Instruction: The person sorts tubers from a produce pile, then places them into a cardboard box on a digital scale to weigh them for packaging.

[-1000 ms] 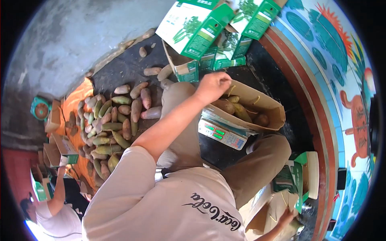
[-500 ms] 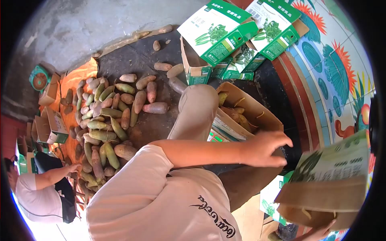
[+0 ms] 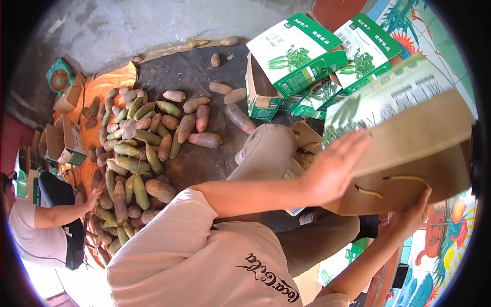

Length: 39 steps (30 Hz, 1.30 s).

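Note:
A cardboard box (image 3: 409, 135) with a white printed panel is tilted in front of me on the right, its brown inside facing me. Two short tan cord pieces (image 3: 409, 178) show on its inner wall. My left hand (image 3: 332, 166) is against the box's near left edge, fingers stretched along it and the thumb side partly hidden. With fingers around the lower edge, my right hand (image 3: 411, 215) grips the same box. Partly behind my left hand and knee is another open carton (image 3: 305, 134); little of its contents shows.
A large heap of green and reddish radishes (image 3: 130, 158) lies to the left on dark and orange sheeting (image 3: 123, 75). Green-and-white cartons (image 3: 291, 51) are stacked ahead. A co-worker (image 3: 36, 225) reaches to the heap at far left. A green scale (image 3: 60, 77) stands near the wall.
The box has come up and leftward from the lower right, held by my right hand. My left hand has gone from open in the air to contact with it. My view has shifted slightly.

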### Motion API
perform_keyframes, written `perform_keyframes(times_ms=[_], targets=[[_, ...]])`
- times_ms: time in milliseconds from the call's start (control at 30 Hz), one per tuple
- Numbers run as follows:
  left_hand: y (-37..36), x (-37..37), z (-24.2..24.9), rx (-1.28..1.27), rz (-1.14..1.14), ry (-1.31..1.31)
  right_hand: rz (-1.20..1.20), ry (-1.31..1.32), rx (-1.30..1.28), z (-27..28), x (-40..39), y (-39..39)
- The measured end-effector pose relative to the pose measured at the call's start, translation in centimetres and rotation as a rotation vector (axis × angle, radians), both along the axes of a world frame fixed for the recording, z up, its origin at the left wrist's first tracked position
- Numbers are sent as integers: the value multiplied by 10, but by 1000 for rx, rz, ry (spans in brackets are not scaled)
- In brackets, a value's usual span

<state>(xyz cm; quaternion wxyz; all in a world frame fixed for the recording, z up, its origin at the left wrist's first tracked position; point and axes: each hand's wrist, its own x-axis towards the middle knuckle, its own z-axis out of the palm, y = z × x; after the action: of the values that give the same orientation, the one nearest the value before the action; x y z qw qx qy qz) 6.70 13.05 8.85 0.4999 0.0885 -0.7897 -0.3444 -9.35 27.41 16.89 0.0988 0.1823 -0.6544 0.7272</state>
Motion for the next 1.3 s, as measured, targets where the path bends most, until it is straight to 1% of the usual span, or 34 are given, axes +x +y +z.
perform_keyframes(times_ms=[100, 167, 200, 267, 300, 333, 400, 467, 567, 667, 733, 767, 867, 900, 1000, 1067, 1133, 1200, 1300], targets=[[-43, 25, 8, 18, 118, 149, 134, 134, 132, 8, 24, -42], [-72, 49, 13, 3, 261, 204, 253, 215, 159, 16, 41, -65], [-87, 62, 14, -20, 343, 222, 354, 271, 123, 13, 42, -75], [-113, 90, 13, 170, 432, 244, 551, 380, 51, 0, 42, -89], [-123, 104, 13, 245, 438, 304, 532, 439, 191, -4, 39, -89], [-132, 119, 13, 322, 446, 365, 555, 437, 220, -15, 33, -89], [-157, 148, 3, 431, 570, 370, 535, 367, 279, -38, 21, -87], [-181, 170, -13, 426, 674, 391, 512, 257, 312, -61, 10, -77], [-221, 191, -49, 455, 833, 275, 474, 120, 336, -100, -9, -56], [-269, 203, -103, 472, 967, 129, 433, 27, 347, -133, -24, -36], [-292, 204, -132, 588, 1044, -6, 414, 3, 400, -147, -31, -23], [-302, 202, -146, 646, 1082, -76, 398, -25, 372, -155, -34, -19], [-310, 186, -159, 728, 1175, -272, 394, -69, 362, -159, -38, -12], [-316, 182, -168, 695, 1185, -303, 382, -85, 367, -160, -40, -11], [-332, 168, -178, 673, 1258, -585, 359, -120, 386, -161, -42, -10], [-347, 164, -190, 675, 1237, -647, 362, -125, 401, -164, -45, -8], [-353, 158, -191, 685, 1210, -677, 352, -125, 421, -167, -47, -6], [-371, 164, -213, 725, 1203, -658, 339, -130, 438, -167, -47, -5], [-373, 172, -226, 725, 1148, -643, 322, -142, 443, -166, -43, -4]])
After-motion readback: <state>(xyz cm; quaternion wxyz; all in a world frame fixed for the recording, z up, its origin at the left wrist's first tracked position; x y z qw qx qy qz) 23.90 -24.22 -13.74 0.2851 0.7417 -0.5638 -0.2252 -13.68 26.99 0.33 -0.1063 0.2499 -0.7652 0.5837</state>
